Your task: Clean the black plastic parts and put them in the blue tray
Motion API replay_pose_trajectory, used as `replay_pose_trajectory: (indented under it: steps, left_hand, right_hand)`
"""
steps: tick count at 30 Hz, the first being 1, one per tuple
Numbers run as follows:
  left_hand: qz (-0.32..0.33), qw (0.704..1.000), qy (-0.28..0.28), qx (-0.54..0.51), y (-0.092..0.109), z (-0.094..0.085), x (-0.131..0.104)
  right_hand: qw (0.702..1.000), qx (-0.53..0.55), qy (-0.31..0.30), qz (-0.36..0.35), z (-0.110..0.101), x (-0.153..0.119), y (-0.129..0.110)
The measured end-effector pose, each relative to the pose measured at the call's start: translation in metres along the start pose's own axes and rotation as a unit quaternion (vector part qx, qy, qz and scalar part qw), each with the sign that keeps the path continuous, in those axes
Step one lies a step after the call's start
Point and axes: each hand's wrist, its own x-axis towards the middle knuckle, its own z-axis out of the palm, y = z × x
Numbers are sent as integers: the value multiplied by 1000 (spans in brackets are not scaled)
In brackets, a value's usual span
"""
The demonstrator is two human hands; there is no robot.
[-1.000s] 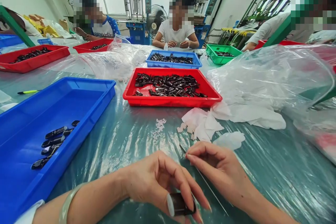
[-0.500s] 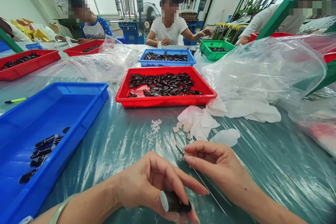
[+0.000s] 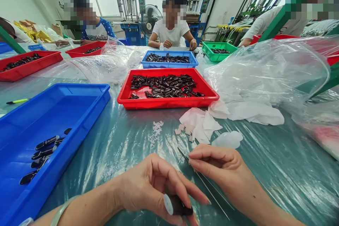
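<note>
My left hand is closed around a small black piece with a pale oval end, held low at the front. The thumb and fingers grip its sides. To the right, my right hand has its thumb and index finger pinched together; whatever lies between them is too small or hidden to make out. Its fingertips are close beside thin metal tweezers lying on the table between my hands. Beyond the tweezers are a heap of tiny pale scraps and some small pinkish pieces.
A blue tray at left holds several black pieces. Ahead, a red tray is heaped with more. Crumpled white sheets and clear plastic bags lie at right. A co-worker sits across the plastic-covered table.
My right hand has shifted slightly to the right, while the tweezers stay in place. My left hand keeps the black piece nearly still. The co-worker opposite has drawn an outstretched arm back in.
</note>
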Motion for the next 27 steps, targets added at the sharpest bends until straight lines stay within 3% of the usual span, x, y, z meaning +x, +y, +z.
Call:
replay_pose_trajectory:
  steps: [6, 13, 20, 27]
  left_hand:
    - [-16, 1000, 1, 15, -5, -5, -2]
    - [-46, 995, 82, 44, -6, 2, 3]
    - [-24, 986, 123, 108, -10, 3, 5]
    - [-15, 974, 148, 172, -6, 6, 6]
  right_hand:
    - [999, -4, -20, -44, -2, -2, 3]
    - [990, -24, -60, -128, -6, -14, 0]
    - [982, -56, -98, -150, -5, -24, -4]
    - [962, -105, -125, -218, -2, -25, -4]
